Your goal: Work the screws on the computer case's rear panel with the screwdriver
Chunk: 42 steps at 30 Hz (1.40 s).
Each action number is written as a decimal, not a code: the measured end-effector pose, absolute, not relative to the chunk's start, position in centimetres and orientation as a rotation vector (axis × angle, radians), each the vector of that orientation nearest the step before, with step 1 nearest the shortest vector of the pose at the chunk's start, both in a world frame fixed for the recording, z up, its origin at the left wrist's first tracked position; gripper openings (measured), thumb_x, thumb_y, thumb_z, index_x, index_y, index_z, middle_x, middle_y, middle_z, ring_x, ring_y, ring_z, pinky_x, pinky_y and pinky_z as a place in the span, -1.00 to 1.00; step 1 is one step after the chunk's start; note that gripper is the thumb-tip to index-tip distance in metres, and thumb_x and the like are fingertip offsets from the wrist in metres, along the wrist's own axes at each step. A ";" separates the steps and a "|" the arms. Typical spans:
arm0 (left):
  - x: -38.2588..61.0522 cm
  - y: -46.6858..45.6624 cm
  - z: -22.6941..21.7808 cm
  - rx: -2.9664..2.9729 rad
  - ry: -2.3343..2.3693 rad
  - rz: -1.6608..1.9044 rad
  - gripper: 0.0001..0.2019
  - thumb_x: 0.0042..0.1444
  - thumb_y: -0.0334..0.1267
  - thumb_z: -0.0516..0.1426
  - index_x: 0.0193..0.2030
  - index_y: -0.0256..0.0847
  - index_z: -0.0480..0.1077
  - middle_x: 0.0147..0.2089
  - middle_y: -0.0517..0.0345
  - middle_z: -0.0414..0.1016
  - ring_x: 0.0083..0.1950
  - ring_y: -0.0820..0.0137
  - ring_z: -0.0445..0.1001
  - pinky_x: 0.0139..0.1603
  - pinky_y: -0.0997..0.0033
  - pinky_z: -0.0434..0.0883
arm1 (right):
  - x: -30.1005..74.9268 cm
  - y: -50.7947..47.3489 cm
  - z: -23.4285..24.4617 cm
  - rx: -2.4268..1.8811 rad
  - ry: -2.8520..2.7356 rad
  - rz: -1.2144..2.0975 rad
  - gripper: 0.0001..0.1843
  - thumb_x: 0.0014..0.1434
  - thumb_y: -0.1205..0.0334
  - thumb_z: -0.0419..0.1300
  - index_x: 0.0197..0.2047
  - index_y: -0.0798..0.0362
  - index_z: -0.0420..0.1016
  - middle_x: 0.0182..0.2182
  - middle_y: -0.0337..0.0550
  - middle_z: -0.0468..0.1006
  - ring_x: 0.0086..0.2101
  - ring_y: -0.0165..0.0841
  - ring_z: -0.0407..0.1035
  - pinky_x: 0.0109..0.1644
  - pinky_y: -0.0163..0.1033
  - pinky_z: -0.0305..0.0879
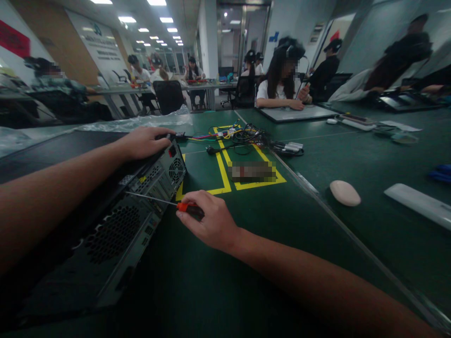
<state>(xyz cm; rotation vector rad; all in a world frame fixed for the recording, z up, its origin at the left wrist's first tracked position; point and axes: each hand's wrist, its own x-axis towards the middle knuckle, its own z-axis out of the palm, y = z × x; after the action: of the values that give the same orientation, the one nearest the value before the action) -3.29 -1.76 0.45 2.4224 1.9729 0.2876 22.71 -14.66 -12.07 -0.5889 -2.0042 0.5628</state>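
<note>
A black desktop computer case (116, 220) lies on its side on the green table (225, 263), with its rear panel and fan grille facing right. My left hand (146, 141) rests curled over the case's far top corner, gripping it. My right hand (209, 220) is closed round the red-and-black handle of a screwdriver (165, 202). The thin metal shaft runs left, and its tip touches the rear panel of the case.
Yellow tape lines (222, 173) mark the table behind the case, with a tangle of cables (243, 136) past them. A pink oval mouse (345, 193) and a white keyboard (417, 204) lie at the right. Clear plastic wrap (141, 122) sits behind the case. Several people work at far tables.
</note>
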 end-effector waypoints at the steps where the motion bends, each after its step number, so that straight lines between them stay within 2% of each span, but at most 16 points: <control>1: -3.2 -1.8 0.5 2.424 1.971 0.283 -0.25 0.19 0.17 0.00 0.44 -0.08 0.44 0.25 -0.06 0.61 0.27 -0.18 0.50 0.34 -0.08 0.37 | 22.7 -14.6 -12.1 -0.583 -2.002 0.560 -0.82 0.39 0.11 0.27 -0.03 0.01 0.51 -0.16 -0.14 0.64 -0.19 -0.32 0.54 -0.06 -0.19 0.46; 11: -2.5 -2.5 0.9 2.428 1.982 0.217 -0.24 0.25 0.11 -0.05 0.46 -0.26 0.39 0.35 -0.18 0.52 0.29 -0.13 0.48 0.33 -0.06 0.34 | 22.8 -14.8 -12.0 -0.599 -1.996 0.572 -0.81 0.38 0.10 0.29 -0.04 0.00 0.52 -0.17 -0.14 0.65 -0.19 -0.32 0.54 -0.06 -0.19 0.46; 18: -2.8 -2.1 0.7 2.426 1.962 0.282 -0.22 0.18 0.16 0.00 0.44 -0.19 0.44 0.32 -0.17 0.55 0.33 -0.19 0.47 0.35 -0.05 0.34 | 22.8 -14.8 -11.9 -0.571 -1.970 0.547 -0.80 0.37 0.09 0.29 -0.05 0.03 0.52 -0.20 -0.14 0.64 -0.24 -0.33 0.52 -0.10 -0.21 0.45; 23: -3.3 -1.8 0.4 2.421 1.959 0.317 -0.25 0.16 0.16 0.02 0.44 -0.05 0.45 0.29 -0.05 0.59 0.34 -0.20 0.46 0.38 -0.10 0.33 | 22.9 -14.9 -11.7 -0.613 -1.974 0.566 -0.76 0.38 0.04 0.28 -0.03 0.03 0.56 -0.20 -0.13 0.64 -0.24 -0.32 0.51 -0.11 -0.21 0.45; 32: -3.3 -1.8 0.4 2.424 1.969 0.329 -0.27 0.17 0.17 0.02 0.44 0.00 0.45 0.28 0.01 0.60 0.34 -0.16 0.46 0.39 -0.07 0.33 | 23.0 -14.9 -11.6 -0.612 -1.966 0.553 -0.71 0.42 -0.01 0.24 -0.04 0.05 0.60 -0.21 -0.11 0.65 -0.22 -0.32 0.52 -0.07 -0.20 0.44; 38: -3.2 -1.8 0.5 2.419 1.969 0.308 -0.25 0.18 0.16 0.02 0.44 -0.08 0.45 0.30 -0.06 0.59 0.31 -0.19 0.49 0.37 -0.09 0.35 | 22.9 -15.0 -11.5 -0.612 -1.986 0.569 -0.70 0.43 -0.01 0.23 -0.04 0.06 0.61 -0.21 -0.11 0.65 -0.22 -0.32 0.52 -0.07 -0.21 0.43; 42: -3.2 -1.8 0.4 2.432 1.957 0.332 -0.28 0.18 0.13 0.02 0.43 -0.02 0.46 0.28 0.01 0.60 0.33 -0.16 0.47 0.39 -0.07 0.33 | 22.7 -14.9 -11.7 -0.634 -2.005 0.577 -0.67 0.47 -0.02 0.18 -0.04 0.07 0.61 -0.22 -0.10 0.65 -0.21 -0.31 0.52 -0.06 -0.20 0.42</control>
<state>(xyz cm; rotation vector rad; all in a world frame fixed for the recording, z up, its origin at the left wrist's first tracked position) -3.24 -1.76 0.37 2.4324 1.9569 0.3325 22.74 -14.90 -11.71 -0.6338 -2.0051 0.5768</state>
